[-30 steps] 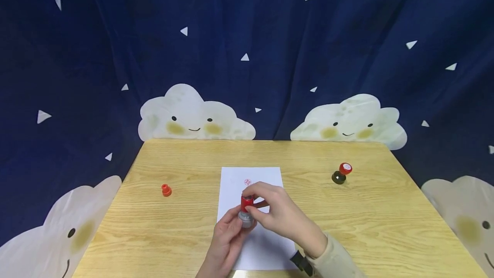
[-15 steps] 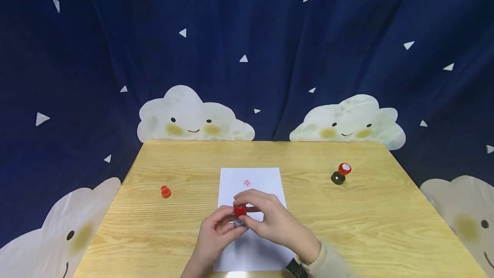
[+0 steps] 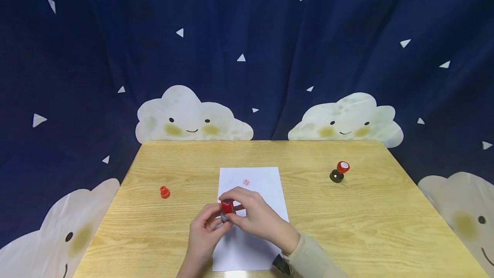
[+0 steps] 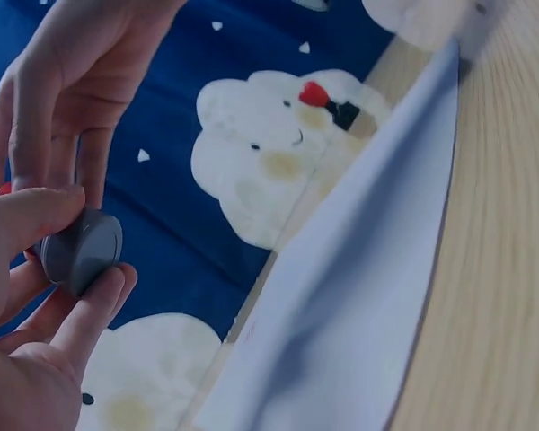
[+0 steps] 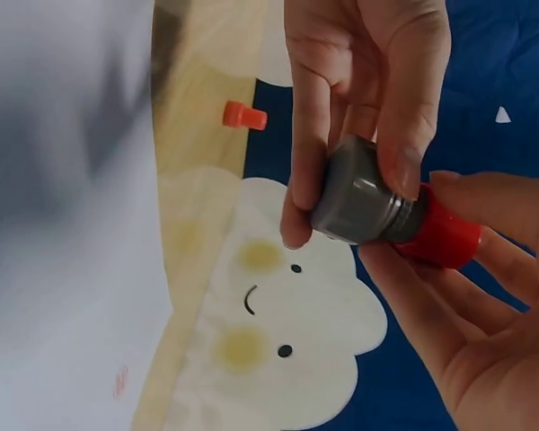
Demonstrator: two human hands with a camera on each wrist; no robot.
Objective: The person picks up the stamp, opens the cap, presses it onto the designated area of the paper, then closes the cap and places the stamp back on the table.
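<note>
Right wrist: left hand (image 5: 377, 54) and right hand (image 5: 503, 350) pinch a glossy cylindrical stamp (image 5: 375, 210).

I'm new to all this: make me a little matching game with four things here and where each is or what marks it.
1. small orange-red stepped plug
2. black-based stamp with round red top
3. white rectangular paper sheet
4. red-and-grey cylinder

A. right part of the wooden table
B. held by left hand and right hand
C. left part of the table
D. bears a round red print

Pairs: 1-C, 2-A, 3-D, 4-B
</note>
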